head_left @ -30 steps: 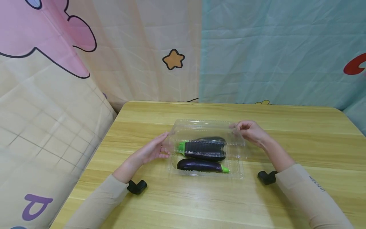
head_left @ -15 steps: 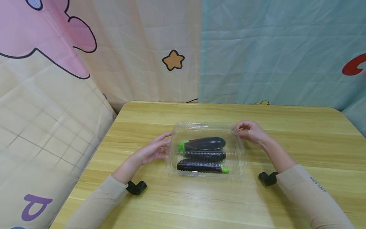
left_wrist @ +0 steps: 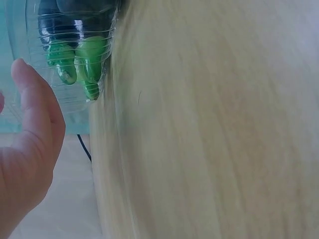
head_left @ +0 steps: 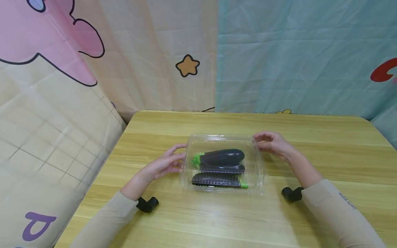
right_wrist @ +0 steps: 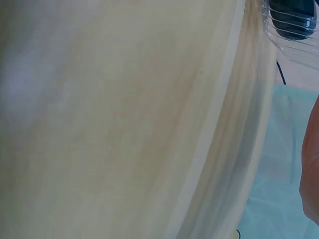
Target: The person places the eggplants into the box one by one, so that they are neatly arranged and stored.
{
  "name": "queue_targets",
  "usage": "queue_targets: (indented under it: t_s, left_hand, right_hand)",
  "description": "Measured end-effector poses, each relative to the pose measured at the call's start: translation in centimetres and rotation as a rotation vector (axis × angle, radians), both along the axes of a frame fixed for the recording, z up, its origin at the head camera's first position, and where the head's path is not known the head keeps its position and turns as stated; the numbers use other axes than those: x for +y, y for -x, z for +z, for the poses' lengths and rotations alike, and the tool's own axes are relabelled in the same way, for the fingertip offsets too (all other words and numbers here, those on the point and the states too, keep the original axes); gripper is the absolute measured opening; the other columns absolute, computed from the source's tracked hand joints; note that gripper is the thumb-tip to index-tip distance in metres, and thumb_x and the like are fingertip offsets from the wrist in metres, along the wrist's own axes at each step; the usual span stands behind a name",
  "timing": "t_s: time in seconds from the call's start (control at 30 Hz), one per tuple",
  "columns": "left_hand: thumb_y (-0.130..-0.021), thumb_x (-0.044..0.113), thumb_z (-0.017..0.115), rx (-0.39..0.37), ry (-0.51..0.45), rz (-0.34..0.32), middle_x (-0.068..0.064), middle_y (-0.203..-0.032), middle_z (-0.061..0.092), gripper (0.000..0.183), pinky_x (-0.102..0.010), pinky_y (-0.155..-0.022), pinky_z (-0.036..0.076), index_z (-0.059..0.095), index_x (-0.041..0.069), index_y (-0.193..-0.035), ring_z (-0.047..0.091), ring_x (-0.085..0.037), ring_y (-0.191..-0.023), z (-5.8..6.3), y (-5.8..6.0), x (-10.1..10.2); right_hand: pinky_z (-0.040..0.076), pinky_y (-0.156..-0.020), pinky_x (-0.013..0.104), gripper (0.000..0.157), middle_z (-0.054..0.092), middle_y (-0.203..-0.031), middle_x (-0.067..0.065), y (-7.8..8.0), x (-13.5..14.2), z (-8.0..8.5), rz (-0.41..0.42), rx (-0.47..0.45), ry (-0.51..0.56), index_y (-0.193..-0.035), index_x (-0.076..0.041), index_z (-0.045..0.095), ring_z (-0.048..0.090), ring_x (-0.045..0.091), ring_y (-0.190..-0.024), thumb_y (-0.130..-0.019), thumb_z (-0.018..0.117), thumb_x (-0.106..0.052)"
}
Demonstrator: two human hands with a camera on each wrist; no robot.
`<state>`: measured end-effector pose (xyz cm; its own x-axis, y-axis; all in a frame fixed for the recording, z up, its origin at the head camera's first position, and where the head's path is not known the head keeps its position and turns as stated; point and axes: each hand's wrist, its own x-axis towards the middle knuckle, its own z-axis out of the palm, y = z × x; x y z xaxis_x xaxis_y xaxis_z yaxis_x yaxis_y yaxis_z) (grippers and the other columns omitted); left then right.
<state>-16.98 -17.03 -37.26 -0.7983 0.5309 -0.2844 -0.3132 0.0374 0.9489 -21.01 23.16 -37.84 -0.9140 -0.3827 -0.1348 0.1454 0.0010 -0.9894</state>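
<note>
A clear plastic clamshell box sits on the wooden table with its lid lowered over the contents. Through the plastic show a large eggplant with its green cap to the left, another dark shape partly hidden beside it, and a slim eggplant in front, green end to the right. My left hand is at the box's left side with loosely extended fingers. At the back right corner is my right hand, its thumb and fingers slightly apart by the lid's edge; contact there is hard to tell.
The wooden table reaches back to printed curtains. Another curtain hangs along the left side of the table. A black wrist mount sits below each hand, the left mount and the right mount.
The clear lid has swung down toward the front over the eggplants. Both hands have stayed nearly in place, while the right thumb and fingers have spread a little.
</note>
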Motion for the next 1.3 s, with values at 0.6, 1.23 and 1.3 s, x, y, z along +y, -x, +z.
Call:
queue_targets:
  t_s: [0.6, 1.23, 1.3]
  left_hand:
    - [-0.095, 0.003, 0.047, 0.051, -0.022, -0.027, -0.003, -0.088, 0.051, 0.070, -0.019, -0.065, 0.051, 0.009, 0.021, -0.151, 0.053, -0.010, -0.070, -0.2, 0.1, 0.0]
    - [-0.094, -0.004, 0.043, 0.076, 0.021, -0.030, -0.004, -0.089, 0.053, 0.066, -0.017, -0.064, 0.051, 0.013, 0.013, -0.150, 0.055, -0.009, -0.069, 0.0, 0.3, 0.3]
    - [-0.095, -0.004, 0.043, 0.080, 0.023, -0.033, -0.004, -0.089, 0.054, 0.065, -0.018, -0.063, 0.051, 0.013, 0.013, -0.150, 0.055, -0.009, -0.068, 0.0, 0.2, 0.2]
  right_hand:
    - [0.053, -0.080, 0.033, 0.029, 0.065, -0.099, 0.003, -2.2, 1.5, 1.4, 0.138, -0.019, -0.063, -0.116, -0.014, 0.055, 0.063, 0.019, -0.088, -0.091, 0.055, 0.000]
    - [0.053, -0.078, 0.044, 0.096, 0.050, -0.106, 0.015, -8.1, 1.1, 2.0, 0.433, -0.087, -0.059, -0.147, -0.025, -0.004, 0.061, 0.021, -0.084, -0.084, 0.062, 0.005]
    - [0.053, -0.075, 0.043, 0.098, 0.052, -0.102, 0.016, -8.4, 0.7, 2.0, 0.442, -0.085, -0.089, -0.147, -0.024, -0.008, 0.062, 0.022, -0.083, -0.084, 0.062, 0.003]
